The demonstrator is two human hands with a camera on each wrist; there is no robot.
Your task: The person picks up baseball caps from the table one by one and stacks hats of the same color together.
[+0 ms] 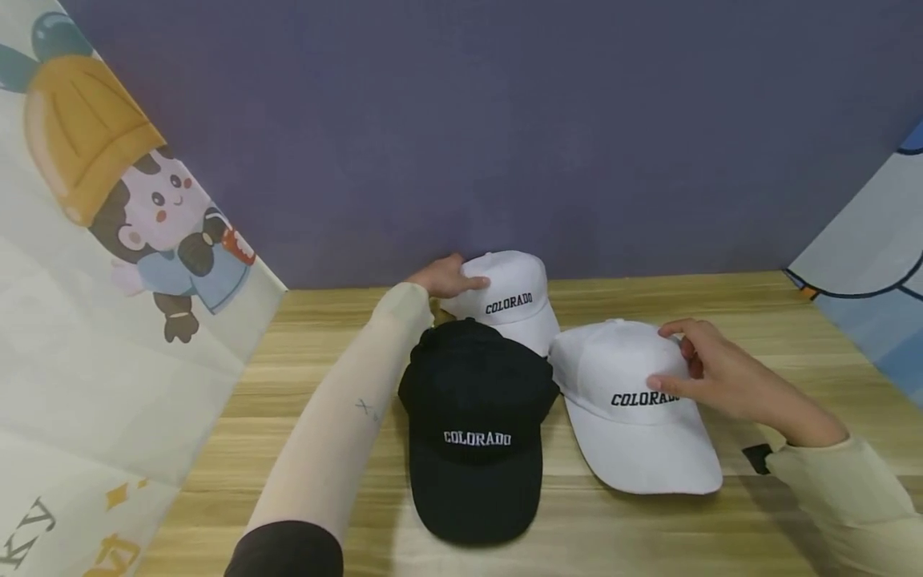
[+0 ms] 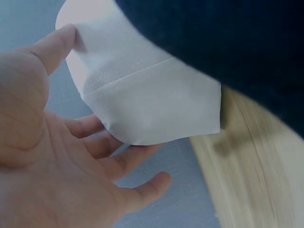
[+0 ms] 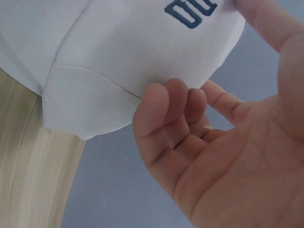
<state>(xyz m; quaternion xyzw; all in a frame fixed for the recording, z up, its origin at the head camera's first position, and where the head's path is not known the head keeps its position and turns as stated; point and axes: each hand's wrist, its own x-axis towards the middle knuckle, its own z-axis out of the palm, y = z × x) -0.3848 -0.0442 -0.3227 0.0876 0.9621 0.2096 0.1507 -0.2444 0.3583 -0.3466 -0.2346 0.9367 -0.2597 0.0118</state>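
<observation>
Three baseball caps lettered COLORADO stand close together, bills toward me. At the back is a white cap [image 1: 508, 276], its crown between the thumb and fingers of my left hand [image 1: 441, 277]. In the left wrist view that hand [image 2: 71, 142] has its thumb on one side of the white crown [image 2: 156, 104] and fingertips along the other. My right hand [image 1: 721, 377] holds the crown of the right-hand white cap [image 1: 613, 361], thumb by the lettering. Seen from the right wrist, its fingers [image 3: 175, 102] curl at the crown's side. A black cap [image 1: 476, 385] sits in front, untouched.
The caps are on a wood-grain tabletop [image 1: 620, 537] that ends at a dark blue-grey wall [image 1: 505, 120]. A cartoon-printed panel [image 1: 65, 336] rises at the left, another printed panel [image 1: 865, 216] at the right. A small black piece [image 1: 755, 458] shows beside the right sleeve.
</observation>
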